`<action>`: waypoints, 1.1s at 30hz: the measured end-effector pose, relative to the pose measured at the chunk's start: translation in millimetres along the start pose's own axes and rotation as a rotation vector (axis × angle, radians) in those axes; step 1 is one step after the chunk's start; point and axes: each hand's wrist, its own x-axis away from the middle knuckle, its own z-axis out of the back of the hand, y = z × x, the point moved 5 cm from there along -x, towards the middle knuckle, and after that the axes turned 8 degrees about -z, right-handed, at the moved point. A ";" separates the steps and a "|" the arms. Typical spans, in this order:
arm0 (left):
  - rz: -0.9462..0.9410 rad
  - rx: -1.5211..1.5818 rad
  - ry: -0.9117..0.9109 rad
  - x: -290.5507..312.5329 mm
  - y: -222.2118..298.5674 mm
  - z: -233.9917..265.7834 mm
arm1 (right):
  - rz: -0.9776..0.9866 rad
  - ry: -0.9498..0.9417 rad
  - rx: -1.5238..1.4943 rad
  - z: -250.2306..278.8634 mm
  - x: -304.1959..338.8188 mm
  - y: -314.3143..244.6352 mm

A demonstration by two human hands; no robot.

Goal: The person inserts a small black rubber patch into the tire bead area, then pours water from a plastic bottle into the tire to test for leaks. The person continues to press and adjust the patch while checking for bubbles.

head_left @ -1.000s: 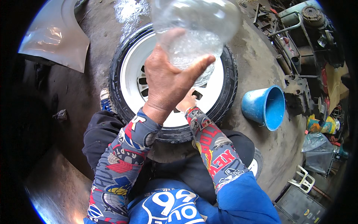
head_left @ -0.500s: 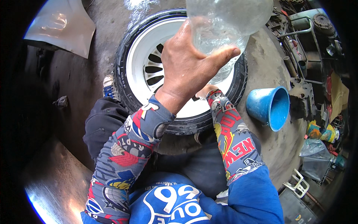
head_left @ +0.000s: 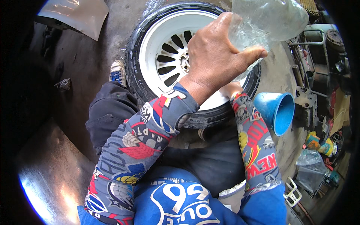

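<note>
Two bare hands are over a white alloy rim [head_left: 150, 48] with a black tyre [head_left: 134, 73] around it. The left hand [head_left: 215, 58] has its thumb spread wide along the near side of a clear plastic bottle [head_left: 275, 20] and holds it above the wheel's right part; the wide grip probably suits such a bulky, slippery-looking body. The right hand [head_left: 231, 90] is mostly hidden beneath, low over the rim's near-right edge; I cannot tell how far its fingers are bent or whether they hold anything. The wheel lies flat on the floor [head_left: 112, 18], likely for stability, close to the person's left sneaker [head_left: 117, 73]. A blue bucket [head_left: 266, 107] sits just beside the tyre on the right, seemingly for easy reach.
</note>
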 end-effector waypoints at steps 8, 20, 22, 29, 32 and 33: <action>-0.005 0.041 0.054 -1.9 0.2 11.3 | -0.087 -0.191 0.116 -89.1 -25.2 -4.9; -0.128 0.136 0.082 -7.7 14.3 45.1 | -0.285 -0.292 -0.069 -147.6 -40.9 -38.2; -0.070 0.163 -0.003 -8.0 10.4 47.4 | -0.154 -0.281 -0.001 -171.2 -49.0 -52.1; -0.117 -0.170 -0.061 1.3 -3.8 48.7 | -0.019 -0.299 -0.125 -151.9 -43.7 -66.3; -0.199 -0.146 -0.009 4.6 -1.4 54.3 | 0.005 -0.294 -0.169 -126.5 -39.7 -78.9; -0.204 -0.130 0.002 5.2 0.1 57.6 | 0.014 -0.292 -0.186 -121.0 -40.3 -83.3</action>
